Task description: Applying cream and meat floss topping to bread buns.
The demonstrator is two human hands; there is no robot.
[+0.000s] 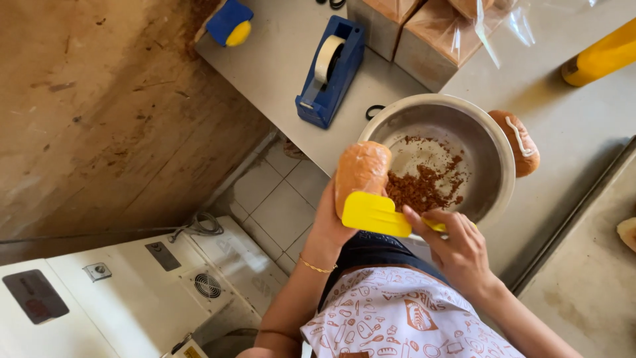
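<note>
Over the near rim of the steel bowl (493, 159), the left hand (329, 225) is gripping a bread loaf (360, 170) while right-hand fingers (424, 222) are pinching a yellow scraper (374, 213) against it; brown crumbs (424, 185) are already lying in the bowl.

A worn brown wall (99, 99), stained and scratched, is seen at the left. Pale square floor tiles (281, 205) are laid beneath the grey bench (278, 59). A white machine (126, 292) with a round vent is placed at the lower left. The scene is evenly lit by soft daylight.
</note>
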